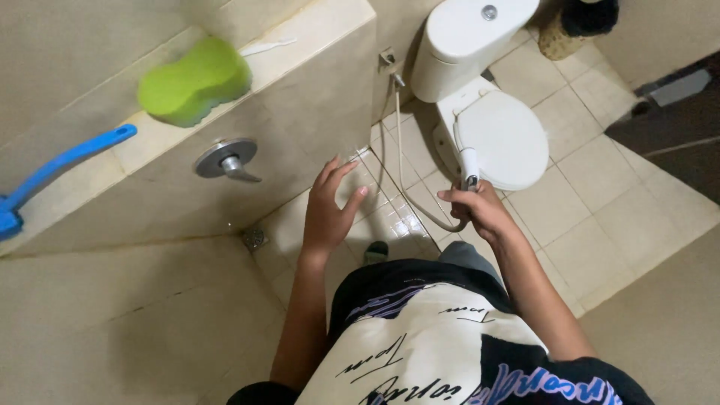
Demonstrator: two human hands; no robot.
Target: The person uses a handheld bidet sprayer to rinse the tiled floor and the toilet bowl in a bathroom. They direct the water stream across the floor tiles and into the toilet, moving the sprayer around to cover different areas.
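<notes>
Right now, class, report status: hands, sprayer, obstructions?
Right hand grips white handheld bidet sprayer. Left hand open, empty, over floor tiles. Nothing between sprayer and white toilet.

Your tiled ledge (315, 37), upper left of frame, is carrying a green sponge (193, 81) and a white toothbrush (268, 46). Your tiled floor (600, 217), at right, is bearing the white toilet (491, 112) and a floor drain (254, 238) at centre.

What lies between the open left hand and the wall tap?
Nothing: in the head view only bare tiled wall separates the left hand from the tap.
</notes>
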